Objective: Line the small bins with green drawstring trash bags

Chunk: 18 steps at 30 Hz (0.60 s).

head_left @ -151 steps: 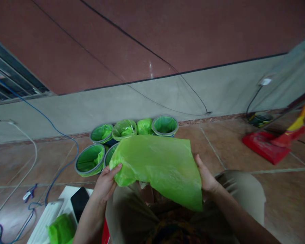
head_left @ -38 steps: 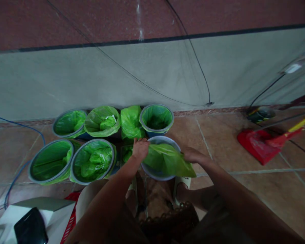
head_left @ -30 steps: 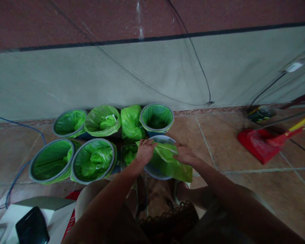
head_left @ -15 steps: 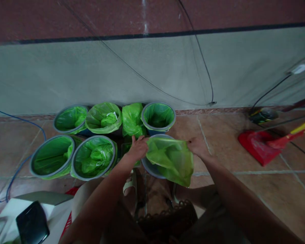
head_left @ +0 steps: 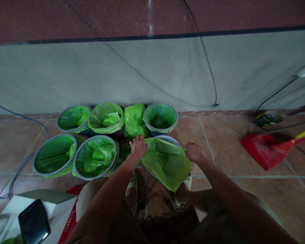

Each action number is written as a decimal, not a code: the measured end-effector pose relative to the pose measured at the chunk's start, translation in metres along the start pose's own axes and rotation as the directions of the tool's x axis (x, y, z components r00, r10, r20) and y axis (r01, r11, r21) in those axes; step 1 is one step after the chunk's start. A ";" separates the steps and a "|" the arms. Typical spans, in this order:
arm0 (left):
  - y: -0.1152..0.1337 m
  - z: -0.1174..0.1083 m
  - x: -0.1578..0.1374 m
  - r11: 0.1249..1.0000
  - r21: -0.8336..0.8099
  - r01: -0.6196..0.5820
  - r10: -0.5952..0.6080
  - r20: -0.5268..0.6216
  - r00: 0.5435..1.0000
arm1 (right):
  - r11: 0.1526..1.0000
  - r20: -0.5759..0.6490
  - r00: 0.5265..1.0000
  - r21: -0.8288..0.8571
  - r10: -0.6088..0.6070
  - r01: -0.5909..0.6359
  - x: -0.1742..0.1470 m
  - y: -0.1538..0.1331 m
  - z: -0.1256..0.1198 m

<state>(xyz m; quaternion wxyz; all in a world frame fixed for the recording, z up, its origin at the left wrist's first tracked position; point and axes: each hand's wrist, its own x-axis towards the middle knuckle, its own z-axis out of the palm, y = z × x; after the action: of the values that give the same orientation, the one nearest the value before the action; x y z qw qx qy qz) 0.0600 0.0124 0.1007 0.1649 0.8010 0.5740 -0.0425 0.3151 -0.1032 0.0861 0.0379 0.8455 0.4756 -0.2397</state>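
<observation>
A thin green garbage bag (head_left: 167, 162) is spread between my two hands, its mouth held wide over a round bin (head_left: 171, 138) that stands between my feet. The bag covers most of that bin; only part of its grey rim shows. My left hand (head_left: 139, 146) grips the bag's edge on the left, its fingers pointing away from me and its thumb hard to make out. On the right, my right hand (head_left: 195, 152) is closed on the opposite edge. Just beyond the bag stands a lined bin (head_left: 160, 117) with a grey rim.
Several bins with green liners stand at left, among them a near bin (head_left: 95, 157). A bunched green bag (head_left: 135, 118) sits by the wall. A red dustpan (head_left: 261, 149) lies at right. A phone (head_left: 34, 222) rests on a white box (head_left: 59, 211) at lower left.
The garbage bag has opened wider and moved slightly left and toward me. My left hand's fingers have lifted and spread somewhat; my right hand has come a little closer to me.
</observation>
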 end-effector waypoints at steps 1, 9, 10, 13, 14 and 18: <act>0.000 0.004 0.004 0.999 -0.030 0.014 -0.013 0.014 1.000 | 1.000 -0.002 1.000 -0.016 -0.027 0.027 -0.002 -0.007 0.002; 0.014 0.022 0.051 0.993 -0.110 0.032 -0.017 0.134 0.991 | 0.986 -0.030 0.988 0.069 -0.151 0.153 0.032 -0.051 0.029; 0.016 0.025 0.056 0.996 -0.091 0.022 -0.009 0.140 0.990 | 0.979 -0.021 0.987 0.121 -0.160 0.161 0.039 -0.048 0.031; 0.016 0.033 0.067 0.997 -0.072 0.008 0.003 0.144 0.990 | 0.935 -0.038 0.975 0.278 -0.219 0.221 0.058 -0.032 0.034; 0.016 0.036 0.072 0.996 -0.086 0.002 0.011 0.151 0.988 | 0.916 -0.056 0.972 0.326 -0.229 0.235 0.065 -0.027 0.034; 0.013 0.047 0.092 0.983 -0.181 -0.032 0.064 0.171 0.983 | 0.880 -0.102 0.984 0.440 -0.146 0.176 0.095 -0.014 0.035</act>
<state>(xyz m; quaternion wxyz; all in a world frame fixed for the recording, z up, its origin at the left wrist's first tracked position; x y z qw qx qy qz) 0.1089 0.0777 0.0352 0.2869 0.7898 0.5391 -0.0578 0.3318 -0.0307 0.0156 -0.1933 0.7964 0.4774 -0.3170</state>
